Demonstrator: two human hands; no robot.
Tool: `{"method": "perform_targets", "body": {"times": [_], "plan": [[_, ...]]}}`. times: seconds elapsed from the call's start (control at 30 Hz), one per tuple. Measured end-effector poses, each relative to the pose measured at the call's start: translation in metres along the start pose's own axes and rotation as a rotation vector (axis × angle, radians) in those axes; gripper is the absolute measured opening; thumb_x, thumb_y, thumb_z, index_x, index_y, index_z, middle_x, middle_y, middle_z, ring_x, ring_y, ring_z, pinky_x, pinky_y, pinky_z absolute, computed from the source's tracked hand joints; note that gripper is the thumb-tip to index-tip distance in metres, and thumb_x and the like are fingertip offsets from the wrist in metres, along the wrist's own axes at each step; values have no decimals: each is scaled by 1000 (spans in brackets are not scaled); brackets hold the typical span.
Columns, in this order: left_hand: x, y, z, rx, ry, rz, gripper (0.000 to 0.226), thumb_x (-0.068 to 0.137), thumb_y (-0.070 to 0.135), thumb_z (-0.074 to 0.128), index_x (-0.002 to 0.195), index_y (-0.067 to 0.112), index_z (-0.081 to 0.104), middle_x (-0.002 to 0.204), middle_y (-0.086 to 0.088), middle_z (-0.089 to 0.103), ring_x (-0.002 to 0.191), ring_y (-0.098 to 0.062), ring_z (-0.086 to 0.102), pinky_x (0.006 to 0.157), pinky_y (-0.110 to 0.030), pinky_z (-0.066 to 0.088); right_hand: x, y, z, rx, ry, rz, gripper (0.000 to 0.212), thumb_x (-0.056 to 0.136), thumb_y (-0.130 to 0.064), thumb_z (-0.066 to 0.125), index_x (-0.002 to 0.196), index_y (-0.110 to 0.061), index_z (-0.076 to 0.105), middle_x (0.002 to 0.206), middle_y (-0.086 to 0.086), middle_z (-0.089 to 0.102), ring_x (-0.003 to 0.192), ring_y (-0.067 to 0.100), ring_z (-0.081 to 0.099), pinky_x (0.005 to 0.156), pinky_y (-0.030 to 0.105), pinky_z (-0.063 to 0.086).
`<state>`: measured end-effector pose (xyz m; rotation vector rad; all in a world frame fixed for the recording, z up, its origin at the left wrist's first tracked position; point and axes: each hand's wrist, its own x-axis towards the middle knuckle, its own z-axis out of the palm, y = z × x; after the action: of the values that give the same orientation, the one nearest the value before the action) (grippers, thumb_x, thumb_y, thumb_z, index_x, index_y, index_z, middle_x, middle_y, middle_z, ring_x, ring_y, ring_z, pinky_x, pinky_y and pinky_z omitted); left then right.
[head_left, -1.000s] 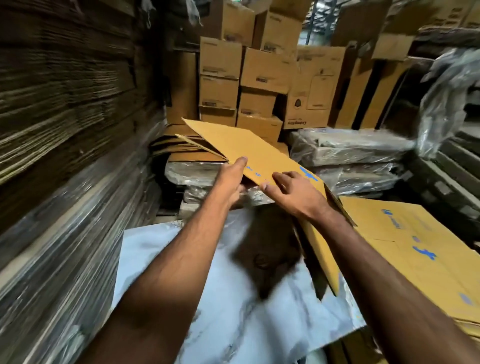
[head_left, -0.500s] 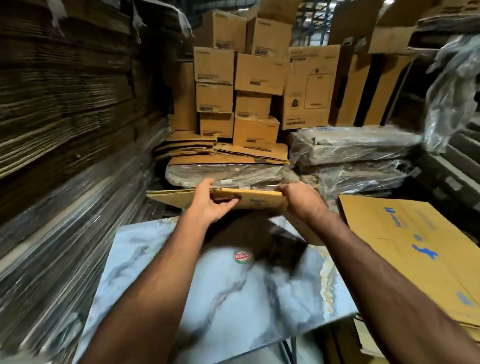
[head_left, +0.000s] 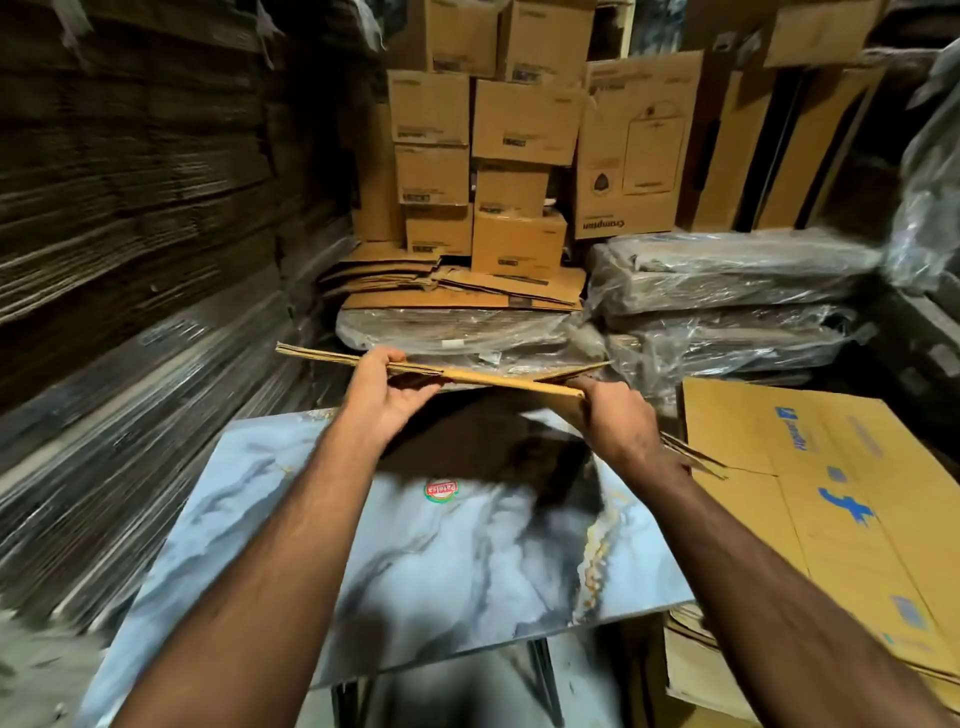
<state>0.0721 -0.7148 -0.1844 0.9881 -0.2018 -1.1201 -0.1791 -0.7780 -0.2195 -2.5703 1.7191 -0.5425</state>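
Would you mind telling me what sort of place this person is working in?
Most likely a packaging warehouse or storeroom: cartons stacked at the back, tall piles of flattened cardboard on the left, and plastic-wrapped bundles beyond the flat carton being held.

The flattened brown cardboard box (head_left: 498, 380) shows edge-on and nearly level, dipping slightly rightward, its end flaps splayed apart, in the air above the marble-patterned table's (head_left: 467, 571) far edge.
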Motion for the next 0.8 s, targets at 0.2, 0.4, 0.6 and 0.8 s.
{"method": "perform_targets", "body": {"times": [0.2,0.4,0.6,0.8], "plan": [[13,10,20,45,-84,98,12,91,1,44,99,6,52,104,-19,62,98,-33,62,89,-56,50,24,9,-15,-43,185,-10,55,89,-7,55,135,-36,55,123,-3,67,107,27,65,77,34,50],[38,18,68,56,-200,138,11,89,6,54,100,8,52,111,-18,60,108,-33,61,98,-53,50,51,35,-38,-34,298,26,54,83,-13,66,131,-35,57,124,-3,67,107,27,65,79,36,50],[53,-4,141,22,-338,86,9,90,4,50,98,6,49,110,-19,56,105,-33,58,87,-50,55,63,91,-57,-121,489,132,45,88,-14,63,128,-34,59,113,-1,71,97,27,68,70,36,52],[48,-54,224,14,-467,3,6,93,4,46,94,6,51,99,-17,60,98,-31,59,82,-48,54,60,175,-84,-170,623,183,47,81,-6,66,124,-26,65,113,4,72,92,31,69,68,39,53]]}}
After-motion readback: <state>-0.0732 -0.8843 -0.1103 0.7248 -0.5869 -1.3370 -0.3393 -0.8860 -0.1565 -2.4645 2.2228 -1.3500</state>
